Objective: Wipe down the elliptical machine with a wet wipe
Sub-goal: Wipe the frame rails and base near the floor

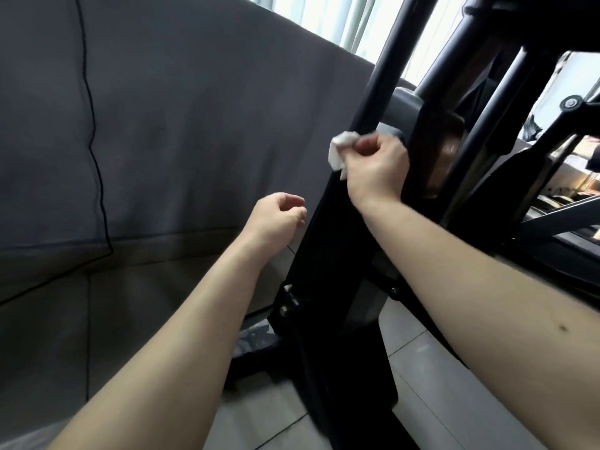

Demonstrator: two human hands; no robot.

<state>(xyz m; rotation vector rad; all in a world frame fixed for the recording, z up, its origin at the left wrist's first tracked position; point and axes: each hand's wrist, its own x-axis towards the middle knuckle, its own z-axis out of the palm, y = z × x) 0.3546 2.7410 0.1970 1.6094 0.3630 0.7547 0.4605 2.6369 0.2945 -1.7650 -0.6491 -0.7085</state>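
Observation:
The black elliptical machine (pixel 328 241) fills the centre and right of the head view, with a tall upright bar rising from the floor. My right hand (pixel 376 164) grips a crumpled white wet wipe (pixel 339 149) wrapped against that upright bar about halfway up. My left hand (pixel 279 219) hovers just left of the bar, lower down, fingers loosely curled and holding nothing. The part of the wipe under my right fingers is hidden.
A dark grey sofa (pixel 156 131) stands close on the left, almost touching the machine's frame. Pale floor tiles (pixel 415 362) show below. More black bars and a pivot joint (pixel 571 102) crowd the upper right. Bright curtains (pixel 341 21) hang behind.

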